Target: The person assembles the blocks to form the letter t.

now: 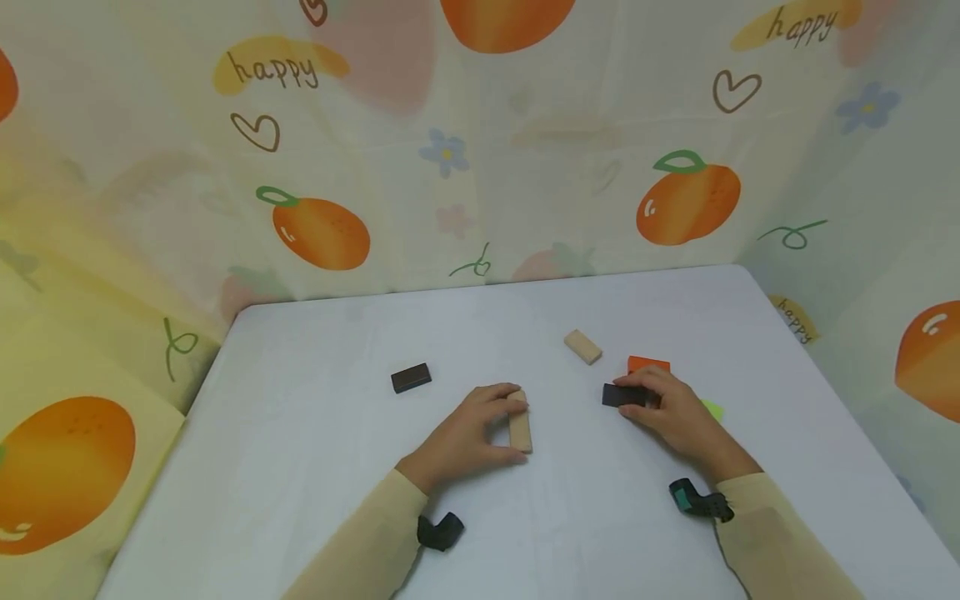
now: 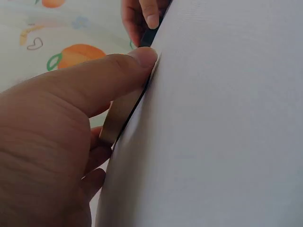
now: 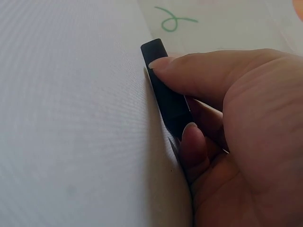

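My left hand [image 1: 468,433] pinches a light wooden block [image 1: 520,429] lengthwise, thumb at its near end and fingers at its far end. The left wrist view shows the thumb in front of the same block [image 2: 120,116], close to the white tabletop. Over on the right, my right hand [image 1: 678,418] holds a black block [image 1: 621,395] between thumb and fingers. That block [image 3: 166,92] lies low against the table surface in the right wrist view. Just beyond it, an orange block [image 1: 648,363] is partly covered by the hand. A yellow-green piece [image 1: 712,409] peeks out behind the right hand, mostly hidden.
Another black block [image 1: 411,377] lies on the white table [image 1: 300,467], left of and beyond the left hand. A second light wooden block [image 1: 582,347] rests farther back, between the hands. A fruit-patterned cloth [image 1: 510,192] hangs behind the table and at its sides.
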Tool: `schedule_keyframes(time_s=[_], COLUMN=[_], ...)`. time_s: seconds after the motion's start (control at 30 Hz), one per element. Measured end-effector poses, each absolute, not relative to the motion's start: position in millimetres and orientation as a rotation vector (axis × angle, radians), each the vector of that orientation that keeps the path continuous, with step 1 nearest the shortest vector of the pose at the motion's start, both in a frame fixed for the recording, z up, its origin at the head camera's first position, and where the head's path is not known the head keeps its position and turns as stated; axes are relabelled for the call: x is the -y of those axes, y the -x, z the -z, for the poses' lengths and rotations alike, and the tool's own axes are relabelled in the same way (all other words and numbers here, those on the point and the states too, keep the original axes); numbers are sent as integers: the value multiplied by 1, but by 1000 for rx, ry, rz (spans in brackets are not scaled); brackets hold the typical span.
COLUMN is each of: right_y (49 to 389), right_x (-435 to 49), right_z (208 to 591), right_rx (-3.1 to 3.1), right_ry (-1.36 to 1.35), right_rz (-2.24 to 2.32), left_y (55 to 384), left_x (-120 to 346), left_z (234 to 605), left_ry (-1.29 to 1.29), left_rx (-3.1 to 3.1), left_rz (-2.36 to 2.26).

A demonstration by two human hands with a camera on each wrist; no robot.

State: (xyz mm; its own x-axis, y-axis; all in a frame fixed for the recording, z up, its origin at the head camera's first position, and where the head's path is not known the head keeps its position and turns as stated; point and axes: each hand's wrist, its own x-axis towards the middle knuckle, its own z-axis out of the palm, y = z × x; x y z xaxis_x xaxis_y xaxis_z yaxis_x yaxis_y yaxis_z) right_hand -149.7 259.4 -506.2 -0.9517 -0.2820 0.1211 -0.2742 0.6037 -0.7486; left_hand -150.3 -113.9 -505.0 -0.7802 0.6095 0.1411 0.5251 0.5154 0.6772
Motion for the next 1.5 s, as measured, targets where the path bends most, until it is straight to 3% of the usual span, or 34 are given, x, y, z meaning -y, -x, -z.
schedule_keyframes(time_s=[0.5, 1.5], right_y=[150, 157], right_x=[-260, -211], right_z=[506, 501], right_rx=[-2829, -2744], right_ry=[491, 612], right_rz=[1265, 1334], left_y=[134, 136], left_x=[111, 113], left_z=[507, 509], left_ry=[-1163, -1097], left_rx=[-2780, -2788], left_rz=[-960, -1008])
